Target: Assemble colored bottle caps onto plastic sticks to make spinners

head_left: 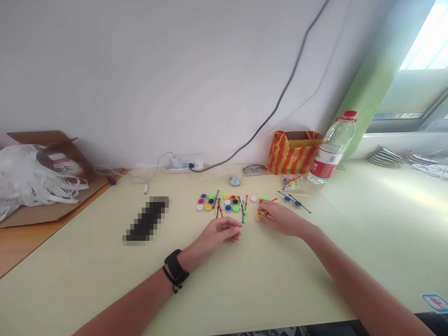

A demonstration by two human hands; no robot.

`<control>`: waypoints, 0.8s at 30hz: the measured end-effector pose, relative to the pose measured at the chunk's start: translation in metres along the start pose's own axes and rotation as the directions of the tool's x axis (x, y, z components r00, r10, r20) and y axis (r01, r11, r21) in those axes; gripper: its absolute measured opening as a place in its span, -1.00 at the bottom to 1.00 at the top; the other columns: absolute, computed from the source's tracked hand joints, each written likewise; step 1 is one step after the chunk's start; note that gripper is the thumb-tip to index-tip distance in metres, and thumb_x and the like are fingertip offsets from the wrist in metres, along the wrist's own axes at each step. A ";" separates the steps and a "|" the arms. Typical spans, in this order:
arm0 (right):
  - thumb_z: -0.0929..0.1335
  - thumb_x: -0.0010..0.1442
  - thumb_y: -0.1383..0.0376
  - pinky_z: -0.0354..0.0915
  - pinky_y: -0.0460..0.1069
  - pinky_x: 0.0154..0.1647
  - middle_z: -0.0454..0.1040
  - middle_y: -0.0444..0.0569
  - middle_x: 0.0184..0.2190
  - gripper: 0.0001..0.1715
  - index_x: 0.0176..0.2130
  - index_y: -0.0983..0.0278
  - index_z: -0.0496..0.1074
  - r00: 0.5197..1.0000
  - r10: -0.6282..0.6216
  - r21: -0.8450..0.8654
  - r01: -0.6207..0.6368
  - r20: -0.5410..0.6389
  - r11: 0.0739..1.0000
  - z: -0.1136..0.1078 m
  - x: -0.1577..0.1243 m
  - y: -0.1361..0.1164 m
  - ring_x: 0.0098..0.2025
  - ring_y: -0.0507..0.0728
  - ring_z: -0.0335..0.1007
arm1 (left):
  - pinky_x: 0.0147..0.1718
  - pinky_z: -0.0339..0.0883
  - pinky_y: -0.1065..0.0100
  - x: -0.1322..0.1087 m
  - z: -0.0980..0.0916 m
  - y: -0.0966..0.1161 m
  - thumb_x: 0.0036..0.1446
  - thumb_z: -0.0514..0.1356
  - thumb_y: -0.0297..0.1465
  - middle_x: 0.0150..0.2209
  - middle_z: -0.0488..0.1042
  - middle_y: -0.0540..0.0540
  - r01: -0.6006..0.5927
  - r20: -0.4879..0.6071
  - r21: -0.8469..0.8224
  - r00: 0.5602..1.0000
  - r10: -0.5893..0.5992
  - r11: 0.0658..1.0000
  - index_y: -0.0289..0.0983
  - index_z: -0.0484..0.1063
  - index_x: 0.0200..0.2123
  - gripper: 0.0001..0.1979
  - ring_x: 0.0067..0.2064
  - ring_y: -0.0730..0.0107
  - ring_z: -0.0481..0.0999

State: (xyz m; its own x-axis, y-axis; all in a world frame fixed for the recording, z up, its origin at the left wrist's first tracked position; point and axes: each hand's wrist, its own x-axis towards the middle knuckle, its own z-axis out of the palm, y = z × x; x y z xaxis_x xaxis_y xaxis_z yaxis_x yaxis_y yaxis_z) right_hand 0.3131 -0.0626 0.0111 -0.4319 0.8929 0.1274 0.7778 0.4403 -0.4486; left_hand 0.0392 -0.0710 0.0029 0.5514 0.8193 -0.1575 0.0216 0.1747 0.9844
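My right hand [280, 218] is closed, its fingertips pinching a yellow plastic arrow [264, 213] over a small round disc [257, 218] on the table. Beside it lie a white disc [254, 199] and a green disc [262, 198]. Loosely curled, my left hand [224, 230] rests on the table just in front of a blue arrow [242, 215] and a green arrow [245, 214]; I see nothing held in it. Behind it sit two groups of coloured discs, including a blue disc [228, 208] and a red disc [200, 201], with several loose arrows alongside.
Two blue discs with arrows, one a blue disc [297, 204], lie right of my hand. Farther back are a small plastic bag [294, 183], a round container [234, 180], a striped bag [292, 156] and a water bottle [331, 151]. A blurred black object [146, 221] lies left.
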 end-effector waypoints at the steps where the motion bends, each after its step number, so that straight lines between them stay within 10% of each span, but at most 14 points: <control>1: 0.27 0.33 0.34 0.25 0.01 -0.25 0.49 -0.03 -0.24 -0.90 -0.26 0.21 0.35 1.000 0.000 -0.005 0.001 0.019 1.000 -0.001 -0.001 0.000 -0.24 0.14 0.42 | -0.16 0.39 0.31 0.000 0.000 0.000 0.14 0.40 -0.20 -0.26 0.54 -0.10 -0.002 0.002 0.003 1.000 0.002 1.000 -0.28 0.58 -0.16 -0.69 -0.22 0.34 0.54; 13: 0.30 0.35 0.32 0.27 -0.01 -0.27 0.45 -0.06 -0.30 -0.94 -0.20 0.21 0.39 0.966 -0.201 0.204 0.232 -0.160 0.951 0.009 -0.005 -0.046 -0.29 0.10 0.35 | -0.03 0.44 0.20 -0.001 0.001 -0.001 0.24 0.33 -0.15 -0.07 0.60 -0.17 -0.048 0.017 0.020 0.999 0.047 0.999 -0.17 0.47 0.16 -0.53 -0.11 0.25 0.60; 24: 0.21 0.43 0.32 0.36 0.04 -0.14 0.40 0.01 -0.21 -0.69 0.01 0.18 0.50 0.949 -0.275 0.336 0.313 -0.156 0.888 0.012 -0.009 -0.061 -0.20 0.14 0.37 | -0.01 0.46 0.20 0.000 0.002 0.001 0.13 0.41 -0.15 -0.10 0.62 -0.18 -0.078 -0.014 0.001 0.997 0.078 0.997 -0.28 0.60 -0.10 -0.62 -0.13 0.23 0.61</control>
State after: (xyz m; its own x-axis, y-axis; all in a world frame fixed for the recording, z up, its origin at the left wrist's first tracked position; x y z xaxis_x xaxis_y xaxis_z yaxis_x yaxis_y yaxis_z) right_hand 0.2640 -0.0988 0.0262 -0.5523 0.7406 0.3827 0.4026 0.6390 -0.6554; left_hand 0.0404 -0.0719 0.0036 0.5398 0.8378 -0.0818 -0.0203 0.1101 0.9937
